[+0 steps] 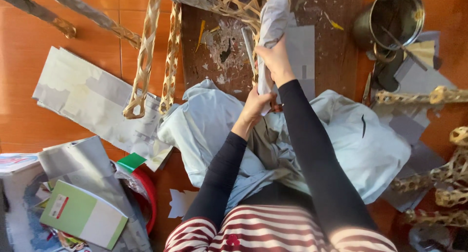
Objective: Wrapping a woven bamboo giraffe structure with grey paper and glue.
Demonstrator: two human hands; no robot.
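Here, my right hand presses the grey paper strip against the woven bamboo frame over the board, while my left hand pinches its lower end; I keep it taut to lie smooth.

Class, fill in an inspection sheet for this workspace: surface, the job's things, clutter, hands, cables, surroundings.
Surface: dark wooden board, stained, flecked with paper scraps, on an orange tiled floor.
Job's things: grey paper strip pressed onto a woven bamboo frame.
Clutter: newspaper sheets, green notebook, metal pot.
Hands: left hand grips the strip's lower end; right hand presses it higher up.
Cables: nothing seen.
Surroundings: more bamboo lattice pieces at right; pale cloth over the lap.
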